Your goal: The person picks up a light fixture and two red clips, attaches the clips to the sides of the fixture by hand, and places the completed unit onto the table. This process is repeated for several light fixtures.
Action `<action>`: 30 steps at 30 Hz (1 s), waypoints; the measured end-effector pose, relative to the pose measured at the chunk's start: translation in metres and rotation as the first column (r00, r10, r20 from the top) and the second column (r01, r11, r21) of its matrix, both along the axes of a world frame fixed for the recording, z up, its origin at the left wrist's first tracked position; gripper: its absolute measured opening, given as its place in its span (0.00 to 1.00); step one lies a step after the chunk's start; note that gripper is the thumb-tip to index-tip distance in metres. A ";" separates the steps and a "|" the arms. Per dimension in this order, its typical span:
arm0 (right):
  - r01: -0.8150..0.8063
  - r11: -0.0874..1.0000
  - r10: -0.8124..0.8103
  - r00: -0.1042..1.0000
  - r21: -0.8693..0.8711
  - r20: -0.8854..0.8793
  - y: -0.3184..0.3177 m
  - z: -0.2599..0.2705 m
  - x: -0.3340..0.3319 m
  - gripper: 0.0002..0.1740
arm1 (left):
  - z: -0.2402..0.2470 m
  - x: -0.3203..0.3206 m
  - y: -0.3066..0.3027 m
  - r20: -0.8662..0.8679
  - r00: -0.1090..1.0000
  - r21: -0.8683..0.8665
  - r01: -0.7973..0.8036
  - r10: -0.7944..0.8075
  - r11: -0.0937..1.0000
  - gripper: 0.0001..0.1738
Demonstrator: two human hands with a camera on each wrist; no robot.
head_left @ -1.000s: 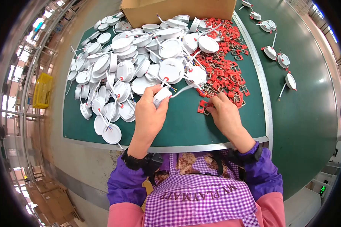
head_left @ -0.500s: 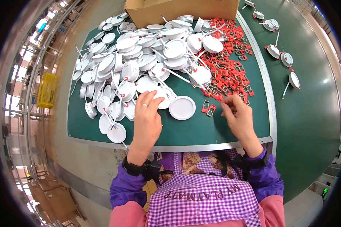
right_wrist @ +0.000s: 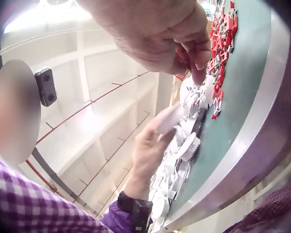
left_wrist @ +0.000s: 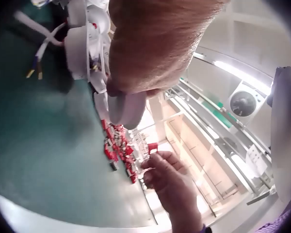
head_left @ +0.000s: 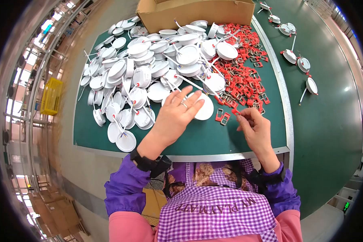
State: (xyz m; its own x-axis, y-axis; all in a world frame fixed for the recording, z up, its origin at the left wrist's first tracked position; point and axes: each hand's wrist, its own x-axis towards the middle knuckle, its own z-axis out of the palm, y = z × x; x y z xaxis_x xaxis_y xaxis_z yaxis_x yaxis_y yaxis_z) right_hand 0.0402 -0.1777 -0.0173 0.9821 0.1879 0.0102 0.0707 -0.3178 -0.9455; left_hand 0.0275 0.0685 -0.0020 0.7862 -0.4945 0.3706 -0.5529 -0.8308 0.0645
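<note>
My left hand [head_left: 175,117] holds a round white downlight [head_left: 205,107] near the front of the pile, fingers lying across its left side. In the left wrist view the downlight's rim [left_wrist: 128,109] shows below the fingers, while the thumb is hidden. My right hand [head_left: 256,127] pinches a small red clip [head_left: 235,111] between thumb and fingertips, just off the heap of red clips [head_left: 242,80]. Two loose red clips [head_left: 222,117] with metal frames lie on the green table between the hands.
A large pile of white downlights [head_left: 141,72] with short cables covers the left and middle of the table. Behind it stands a cardboard box [head_left: 197,16]. Past the metal edge strip [head_left: 276,76], a second green surface [head_left: 326,121] carries a line of downlights [head_left: 304,64].
The left hand first held a downlight tilted, then was beside the pile, and now holds a face-up one farther right. The right hand has picked a red clip from the heap.
</note>
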 end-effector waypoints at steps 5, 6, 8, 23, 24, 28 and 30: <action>0.097 0.982 -0.079 0.991 0.163 -0.110 -0.006 0.004 0.002 0.05 | 0.074 -0.007 -0.017 0.229 0.973 -0.316 0.047 0.028 0.947 0.30; 0.119 0.967 -0.098 0.990 0.227 -0.104 -0.006 0.005 0.003 0.05 | 0.080 -0.016 -0.024 0.048 0.998 -0.596 -0.005 0.042 0.803 0.27; 0.136 0.932 -0.121 0.991 0.335 -0.066 -0.003 0.011 0.006 0.04 | 0.076 -0.029 -0.036 -0.270 0.957 -0.903 -0.211 -0.111 0.375 0.21; 0.017 0.984 0.053 0.925 -0.179 0.376 0.013 0.029 -0.009 0.08 | -0.006 -0.032 -0.072 -0.559 0.683 -0.707 -0.689 -0.470 -0.160 0.18; 0.010 0.987 0.049 0.934 -0.162 0.355 0.014 0.030 -0.012 0.07 | -0.008 -0.032 -0.073 -0.550 0.704 -0.731 -0.666 -0.449 -0.149 0.17; 0.010 0.989 0.042 0.941 -0.150 0.335 0.011 0.028 -0.014 0.07 | -0.010 -0.033 -0.079 -0.509 0.751 -0.791 -0.601 -0.420 -0.116 0.15; 0.007 0.990 0.039 0.943 -0.139 0.329 0.011 0.024 -0.015 0.07 | -0.015 -0.033 -0.082 -0.488 0.773 -0.822 -0.563 -0.406 -0.085 0.15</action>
